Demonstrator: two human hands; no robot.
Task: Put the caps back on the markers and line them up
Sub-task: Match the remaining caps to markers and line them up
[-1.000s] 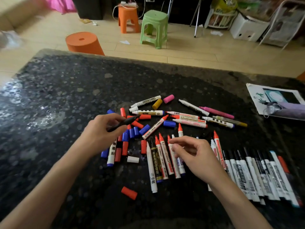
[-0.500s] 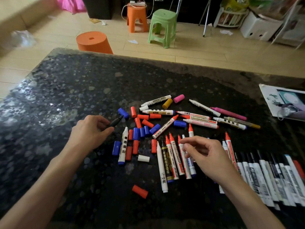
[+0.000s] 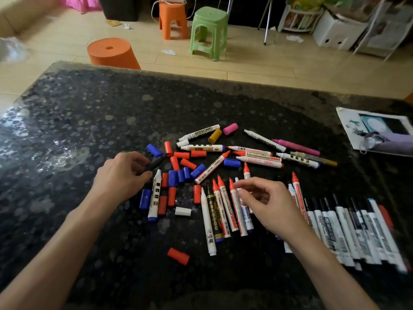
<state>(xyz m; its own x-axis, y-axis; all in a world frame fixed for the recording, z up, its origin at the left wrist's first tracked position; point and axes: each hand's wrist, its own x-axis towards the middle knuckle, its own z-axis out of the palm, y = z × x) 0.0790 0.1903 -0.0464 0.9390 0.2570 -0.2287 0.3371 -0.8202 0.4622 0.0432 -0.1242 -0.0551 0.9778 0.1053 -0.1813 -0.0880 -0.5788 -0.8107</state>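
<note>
Grip: left hand (image 3: 121, 175) centre-left clasps slim black marker (image 3: 155, 163), I judge awaiting cap. Right hand (image 3: 268, 202) loosely curled, empty, over uncapped red-tipped white markers (image 3: 225, 204), lower centre.

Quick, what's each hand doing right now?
Left hand: grips a black marker.
Right hand: loosely curled over the uncapped markers, holding nothing visible.

"WHITEBOARD" is printed in black along the white marker (image 3: 201, 132) at the pile's far edge; the same word is carried on the red-tipped marker (image 3: 257, 154); "MARKER" is read on the blue-ended marker (image 3: 246, 213); "记号笔" is printed on the long white marker (image 3: 210, 237) — other print is illegible.
</note>
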